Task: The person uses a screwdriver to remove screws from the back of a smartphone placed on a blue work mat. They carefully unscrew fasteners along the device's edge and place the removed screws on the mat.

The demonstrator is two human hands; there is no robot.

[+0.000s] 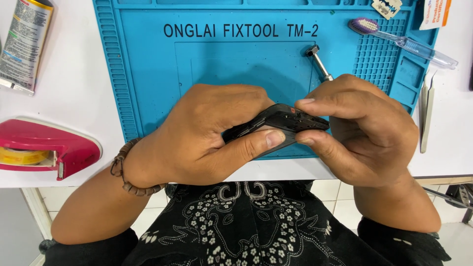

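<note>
Both hands hold a flat black phone-like device [288, 119] edge-on above the front edge of a blue work mat [148, 59]. My left hand [207, 133] wraps the device's left part, thumb pressed along its lower edge. My right hand [364, 128] pinches its right end between thumb and forefinger. A metal screwdriver [318, 61] sticks up from behind my right hand and appears tucked in that hand; its handle is hidden. Most of the device is covered by my fingers.
A toothbrush [404, 42] lies at the mat's top right, tweezers [426, 113] on the white table to the right. A pink tape dispenser [44, 148] sits at left, a tube [24, 44] at top left. The table edge runs just below my hands.
</note>
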